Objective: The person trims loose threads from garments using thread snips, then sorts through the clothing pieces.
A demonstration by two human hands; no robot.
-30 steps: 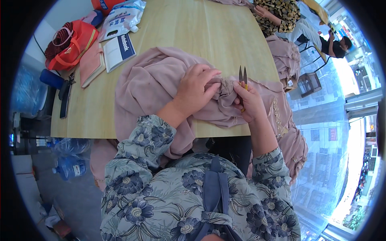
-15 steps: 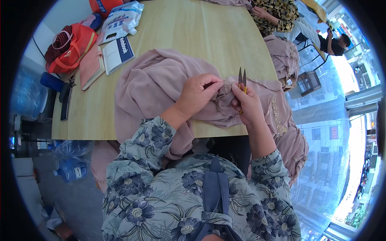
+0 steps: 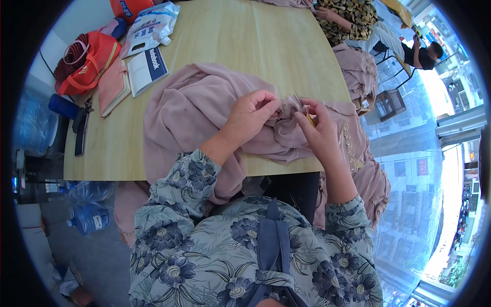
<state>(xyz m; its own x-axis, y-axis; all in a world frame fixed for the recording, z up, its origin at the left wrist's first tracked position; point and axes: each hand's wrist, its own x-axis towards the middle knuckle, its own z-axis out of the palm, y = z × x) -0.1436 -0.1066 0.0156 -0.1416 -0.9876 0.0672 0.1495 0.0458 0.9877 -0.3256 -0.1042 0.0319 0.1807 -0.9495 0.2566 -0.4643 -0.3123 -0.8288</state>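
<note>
A large piece of dusty-pink fabric [image 3: 197, 102] lies bunched on the table and hangs over its near edge. My left hand [image 3: 249, 116] is closed, pinching a gathered bit of this fabric between thumb and forefinger. Just to its right, my right hand [image 3: 321, 130] grips small yellow-handled scissors [image 3: 310, 119]. Their blades tilt up and left beside the gathered cloth; whether they touch it I cannot tell. Gold trim shows on the fabric to the right of my right hand.
At the table's left stand a red bag [image 3: 92, 64], a pink notebook [image 3: 113, 88], a white-and-blue notebook [image 3: 146, 71] and a white pouch [image 3: 152, 28]. A person [image 3: 348, 20] sits at the far right side, near more pink fabric [image 3: 358, 71]. Water bottles [image 3: 89, 219] stand on the floor.
The scissors have turned from pointing straight up to leaning left toward the gathered cloth. My right hand's fingers have shifted around the handle. My left hand keeps its pinch.
</note>
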